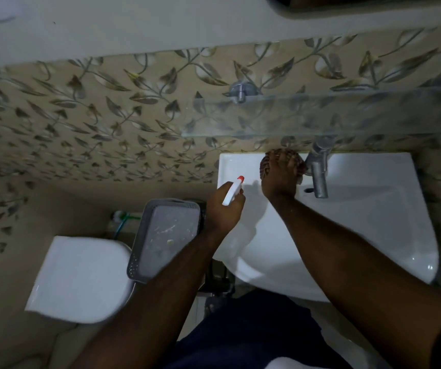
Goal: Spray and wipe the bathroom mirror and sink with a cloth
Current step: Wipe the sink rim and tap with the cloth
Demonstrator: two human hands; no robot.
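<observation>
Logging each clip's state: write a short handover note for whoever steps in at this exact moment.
Left hand: shut on the spray bottle, nozzle toward the sink's back ledge.
Right hand: pressing the cloth on the back ledge of the sink, just left of the tap.
Done: cannot tell.
Left: rest of ledge, basin, tap; the mirror is mostly out of view.

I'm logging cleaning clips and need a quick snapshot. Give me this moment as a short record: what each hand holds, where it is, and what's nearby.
left hand: holds white spray bottle with red nozzle, at the sink's left edge
right hand: presses a brown patterned cloth on the sink's back ledge
sink: white, wall-mounted
faucet: metal, just right of the cloth
glass shelf: above the sink
gray basket: left of the sink
toilet tank: far left
</observation>
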